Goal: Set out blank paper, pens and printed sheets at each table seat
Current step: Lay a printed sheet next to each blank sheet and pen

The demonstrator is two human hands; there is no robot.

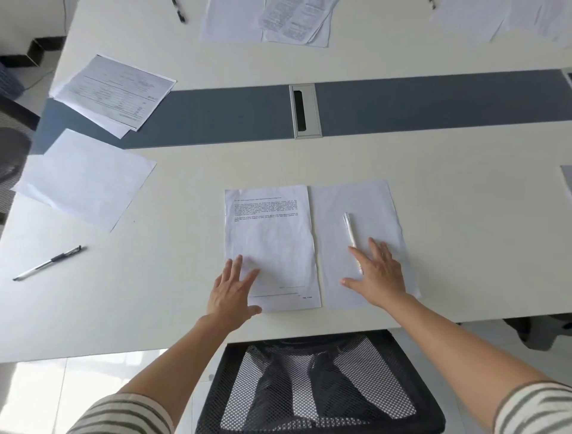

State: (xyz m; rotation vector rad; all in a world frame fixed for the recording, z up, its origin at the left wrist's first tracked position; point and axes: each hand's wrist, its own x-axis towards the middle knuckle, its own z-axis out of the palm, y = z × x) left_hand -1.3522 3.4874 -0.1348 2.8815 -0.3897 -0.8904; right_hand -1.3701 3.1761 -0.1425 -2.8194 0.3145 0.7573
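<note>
Though crinkled, rectangular printed sheet.

Four pens on the counter: white pen; black pen; far left pen; far right pen, mostly cut off; printed sheets in three places: near printed sheet; left printed sheet; far printed sheet; three plainly blank sheets: near blank sheet; left blank sheet; far blank sheet; the far right papers I cannot count; two hands: left hand; right hand; one mesh chair.

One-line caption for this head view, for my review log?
Left hand flat on the printed sheet, right hand flat on the blank sheet carrying a white pen.
</note>
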